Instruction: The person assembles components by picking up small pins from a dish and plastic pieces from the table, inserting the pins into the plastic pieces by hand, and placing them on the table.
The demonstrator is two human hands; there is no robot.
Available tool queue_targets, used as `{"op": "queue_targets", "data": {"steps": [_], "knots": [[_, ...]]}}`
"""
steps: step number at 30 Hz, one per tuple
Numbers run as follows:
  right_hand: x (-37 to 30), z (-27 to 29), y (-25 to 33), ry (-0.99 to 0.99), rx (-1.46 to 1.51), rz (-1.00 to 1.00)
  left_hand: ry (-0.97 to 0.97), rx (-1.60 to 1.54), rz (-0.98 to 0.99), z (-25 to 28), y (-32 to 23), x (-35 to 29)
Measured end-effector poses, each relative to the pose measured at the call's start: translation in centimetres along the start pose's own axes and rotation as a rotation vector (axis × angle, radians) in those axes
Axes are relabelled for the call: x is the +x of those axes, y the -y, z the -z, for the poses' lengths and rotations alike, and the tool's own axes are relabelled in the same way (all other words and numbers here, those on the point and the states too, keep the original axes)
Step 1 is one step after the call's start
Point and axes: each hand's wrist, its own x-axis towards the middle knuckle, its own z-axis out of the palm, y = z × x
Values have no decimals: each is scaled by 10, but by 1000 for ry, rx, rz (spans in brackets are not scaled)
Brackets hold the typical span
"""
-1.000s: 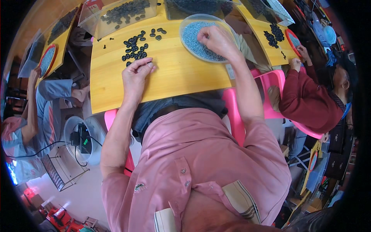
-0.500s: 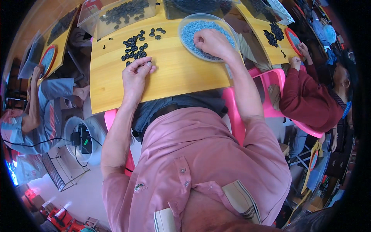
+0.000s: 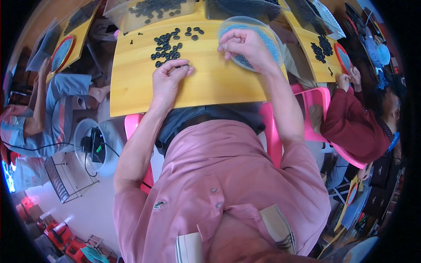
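Observation:
My left hand point(image 3: 169, 83) is over the yellow wooden table point(image 3: 210, 90), thumb and forefinger pinched on a small black piece, mostly covered by the fingers. Just beyond it lie several loose black oval pieces point(image 3: 166, 46), many with a hole or slot in the middle. At the right, a clear round tub point(image 3: 222, 33) holds many tiny blue pin-like bits point(image 3: 269, 41). My right hand point(image 3: 247, 48) is raised at the tub's near left rim, fingertips pressed together. Whatever they hold is too small to name.
Behind the pieces stands a clear bin point(image 3: 118, 19) of black parts, with a dark bin point(image 3: 239, 12) beside it. Pink chair parts point(image 3: 274, 136) flank my body. People sit at tables left point(image 3: 57, 114) and right point(image 3: 355, 122). A bucket point(image 3: 105, 162) with a black device stands on the floor.
My right hand has come up out of the blue bits and moved left towards my left hand. The left keeps its pinch. The whole view has shifted slightly.

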Motion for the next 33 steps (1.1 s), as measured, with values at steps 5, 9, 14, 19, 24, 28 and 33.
{"op": "queue_targets", "data": {"steps": [5, 9, 14, 19, 24, 28, 33], "knots": [[1, -39, -10, 58, -5, 32, 46, -10, 11, -2, 1, 1], [4, -55, -25, 21, 14, 56, 53, -4, 10, -4, -1, 1], [2, -65, -21, 51, -19, 28, 59, -1, -1, 0, 4, 2], [1, -67, -24, 50, -70, 26, 66, 27, 4, -3, -1, -1], [0, -68, -24, 29, -174, 30, 72, 1, -6, 0, 3, 0], [-1, -71, -22, -28, -301, 81, 54, 20, -13, -1, 3, 0], [-3, -72, -23, -5, -342, 70, 46, 83, -14, -3, 2, -1]]}}
